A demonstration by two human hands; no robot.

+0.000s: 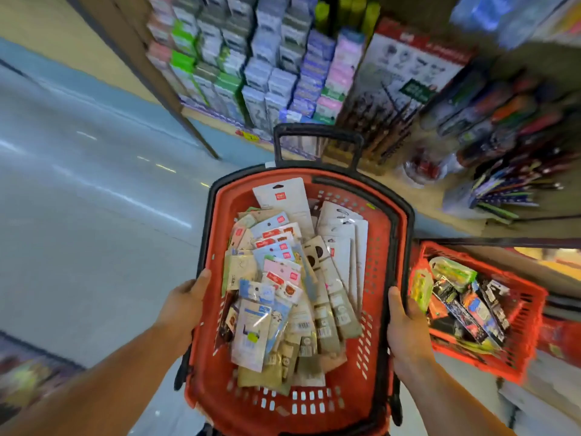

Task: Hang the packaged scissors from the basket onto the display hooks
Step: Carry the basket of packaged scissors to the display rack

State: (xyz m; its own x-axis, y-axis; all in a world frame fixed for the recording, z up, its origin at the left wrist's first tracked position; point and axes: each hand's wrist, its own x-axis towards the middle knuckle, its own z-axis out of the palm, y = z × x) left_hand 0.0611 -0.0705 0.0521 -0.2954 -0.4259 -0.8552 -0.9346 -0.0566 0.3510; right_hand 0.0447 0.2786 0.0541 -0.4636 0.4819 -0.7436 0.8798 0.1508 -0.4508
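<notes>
A red plastic basket with a black rim and a raised black pull handle fills the centre. Inside lies a pile of several packaged scissors on card backings, mixed small and long packs. My left hand grips the basket's left rim, thumb over the edge. My right hand grips the right rim the same way. The basket is held off the floor between both hands. Display shelving with hanging stationery packs stands ahead; individual hooks are too blurred to make out.
A second red basket with colourful packaged goods sits low at the right, close to my right hand. Shelves of pens and tools rise at the right. Grey aisle floor stretches along the left.
</notes>
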